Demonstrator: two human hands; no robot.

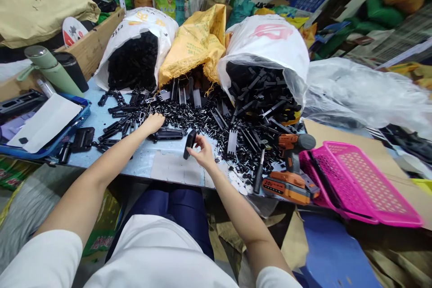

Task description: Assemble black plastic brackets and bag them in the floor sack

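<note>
My right hand is closed around a small black plastic part, held upright just above the light blue table. My left hand reaches forward with curled fingers into a pile of small black plastic parts, beside a long black part; what its fingers hold, if anything, is hidden. Black strips and screws are scattered over the table between both hands.
Two white sacks full of black parts and a yellow sack stand at the back. An orange cordless drill and pink baskets lie to the right. A blue tray and green flask sit left.
</note>
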